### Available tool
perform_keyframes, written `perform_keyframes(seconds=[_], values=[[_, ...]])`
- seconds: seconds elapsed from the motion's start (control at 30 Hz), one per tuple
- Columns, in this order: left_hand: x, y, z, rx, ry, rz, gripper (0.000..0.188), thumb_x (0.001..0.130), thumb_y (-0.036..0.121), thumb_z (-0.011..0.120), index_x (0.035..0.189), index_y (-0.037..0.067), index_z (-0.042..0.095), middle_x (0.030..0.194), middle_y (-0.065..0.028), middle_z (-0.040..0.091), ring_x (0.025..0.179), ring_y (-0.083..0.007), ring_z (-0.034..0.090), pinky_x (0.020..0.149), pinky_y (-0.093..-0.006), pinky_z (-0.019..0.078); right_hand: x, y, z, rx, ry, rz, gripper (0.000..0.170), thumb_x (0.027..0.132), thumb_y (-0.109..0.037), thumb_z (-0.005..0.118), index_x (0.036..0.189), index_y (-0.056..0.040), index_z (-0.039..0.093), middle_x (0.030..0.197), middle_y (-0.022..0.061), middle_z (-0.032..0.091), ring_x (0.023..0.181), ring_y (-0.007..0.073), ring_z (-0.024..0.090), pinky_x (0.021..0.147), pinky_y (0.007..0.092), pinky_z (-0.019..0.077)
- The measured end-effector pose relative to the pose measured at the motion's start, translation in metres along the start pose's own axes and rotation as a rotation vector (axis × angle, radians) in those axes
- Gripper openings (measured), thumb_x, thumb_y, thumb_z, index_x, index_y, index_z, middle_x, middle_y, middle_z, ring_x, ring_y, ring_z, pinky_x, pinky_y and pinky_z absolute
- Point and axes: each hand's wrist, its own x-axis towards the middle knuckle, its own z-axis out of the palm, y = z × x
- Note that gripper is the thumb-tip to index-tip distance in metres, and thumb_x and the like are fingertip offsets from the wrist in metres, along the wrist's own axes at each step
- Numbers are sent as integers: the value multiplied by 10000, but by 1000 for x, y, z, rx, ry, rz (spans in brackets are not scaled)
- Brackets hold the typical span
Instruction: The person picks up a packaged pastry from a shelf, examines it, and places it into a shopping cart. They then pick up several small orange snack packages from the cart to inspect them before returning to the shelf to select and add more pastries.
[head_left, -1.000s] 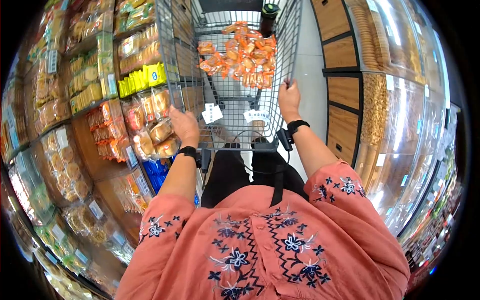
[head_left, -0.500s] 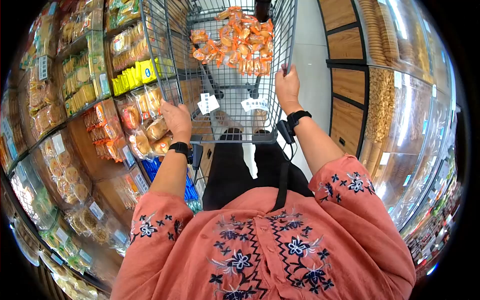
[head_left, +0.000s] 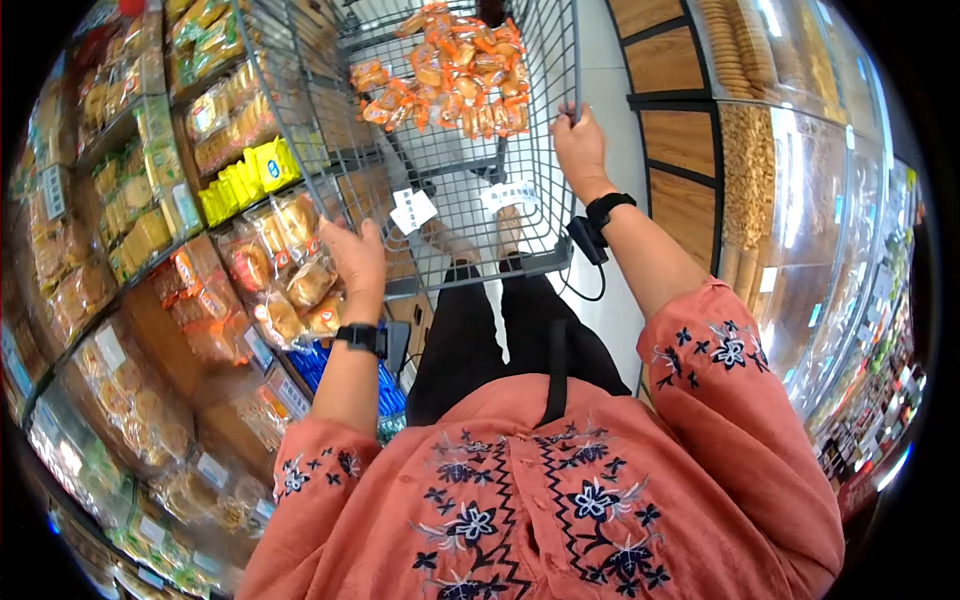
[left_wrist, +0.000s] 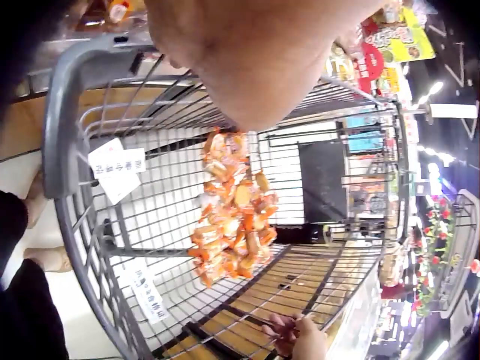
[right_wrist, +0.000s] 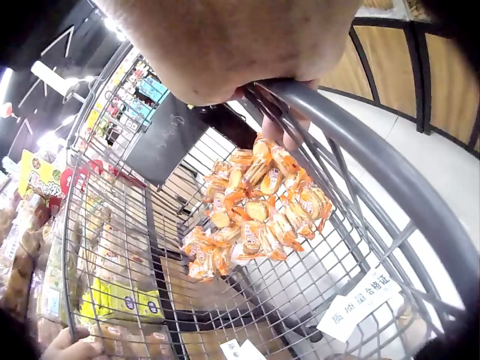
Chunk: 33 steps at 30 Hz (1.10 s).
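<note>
Across the head view, my left hand (head_left: 355, 262) grips the left rim of a grey wire shopping cart (head_left: 548, 263). My right hand (head_left: 580, 150) is curled round the right rim, farther forward than the left. Its fingers (right_wrist: 289, 135) wrap under the thick side rail (right_wrist: 375, 142) in the right wrist view. Inside the cart lies a heap of small snack packs (head_left: 470, 80) in clear and orange wrappers. Beside the heap at the far end stands a dark bottle (right_wrist: 229, 124), mostly cut off in the head view. Two white labels (head_left: 412, 210) are fixed to the wire.
Shelves of bagged biscuits and buns (head_left: 285, 270) run close along the cart's left side, with yellow packets (head_left: 250, 180) among them. On the right are wooden drawer fronts (head_left: 680, 135) below clear bins of snacks (head_left: 750, 180). Pale floor tiles (head_left: 605, 100) lie between.
In the head view the cart and its snack packs have shifted up and left, and the bottle has slid mostly out of the top. The left shelves moved leftward. Both hands keep hold of the rims.
</note>
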Motion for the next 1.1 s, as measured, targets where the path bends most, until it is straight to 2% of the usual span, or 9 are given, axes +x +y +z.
perform_keyframes(seconds=[0.07, 0.27, 0.33, 0.4, 0.47, 0.6, 0.77, 0.9, 1.1], values=[[9, 0, -16, 202, -39, 132, 706, 845, 120, 676, 1403, -137, 329, 1264, -307, 494, 1197, -451, 492, 1053, -482, 389, 0, 1, 2, 19, 19, 5, 192, 919, -180, 557, 1015, -22, 608, 924, 236, 695, 899, 448, 657, 791, 468, 526], [32, 113, -46, -52, 73, 390, 584, 910, 126, 624, 1413, -80, 409, 1357, -267, 477, 1248, -390, 472, 1088, -444, 354, -3, -1, 1, -35, 19, -18, 195, 917, -158, 548, 1037, -9, 583, 938, 264, 669, 902, 483, 625, 778, 495, 510], [52, 141, -18, -83, -34, 417, 582, 923, 175, 640, 1404, -70, 423, 1361, -265, 480, 1266, -386, 477, 1083, -423, 370, -3, -6, 0, 3, -24, 10, 193, 948, -96, 537, 1076, 45, 567, 947, 139, 683, 851, 224, 711, 742, 337, 550], [78, 165, 18, -168, -96, 439, 605, 917, 210, 657, 1405, -63, 424, 1355, -272, 480, 1253, -401, 480, 1075, -431, 382, -6, -11, -2, -39, -15, -27, 185, 939, -91, 539, 1070, 35, 575, 921, 157, 680, 832, 250, 703, 747, 351, 544], [111, 171, 64, -143, -178, 473, 620, 913, 238, 669, 1406, -51, 429, 1360, -270, 477, 1249, -408, 481, 1070, -435, 390, -9, -21, -1, 63, -9, 58, 194, 899, -137, 538, 1044, -16, 580, 948, 263, 647, 909, 481, 612, 792, 501, 500], [165, 189, 135, -10, -278, 606, 653, 850, 198, 731, 1395, -22, 446, 1386, -264, 486, 1274, -435, 476, 1045, -493, 425, -12, -26, -6, 82, -39, 64, 204, 903, -120, 538, 1060, 2, 580, 1018, 258, 639, 944, 463, 611, 827, 479, 504], [239, 190, 207, 204, -275, 407, 717, 850, 495, 687, 1419, 107, 490, 1424, -228, 486, 1301, -407, 478, 1062, -488, 422, -16, -37, -15, 11, -65, 15, 282, 912, -100, 545, 1166, 18, 582, 1075, 241, 619, 978, 431, 616, 862, 453, 504], [293, 186, 243, 285, -229, 471, 659, 871, 498, 665, 1390, 115, 528, 1440, -212, 483, 1329, -384, 466, 1070, -498, 413, -21, -44, -19, 16, -99, 43, 283, 922, -86, 562, 1172, 46, 555, 1065, 230, 598, 958, 423, 610, 838, 436, 506], [337, 207, 284, 630, -363, 788, 607, 907, 511, 603, 1367, 122, 534, 1372, -142, 523, 1296, -344, 486, 1003, -523, 459, -33, -39, -12, 137, -119, 104, 278, 911, -14, 570, 1176, 43, 512, 1057, 210, 567, 913, 405, 630, 785, 411, 531]])
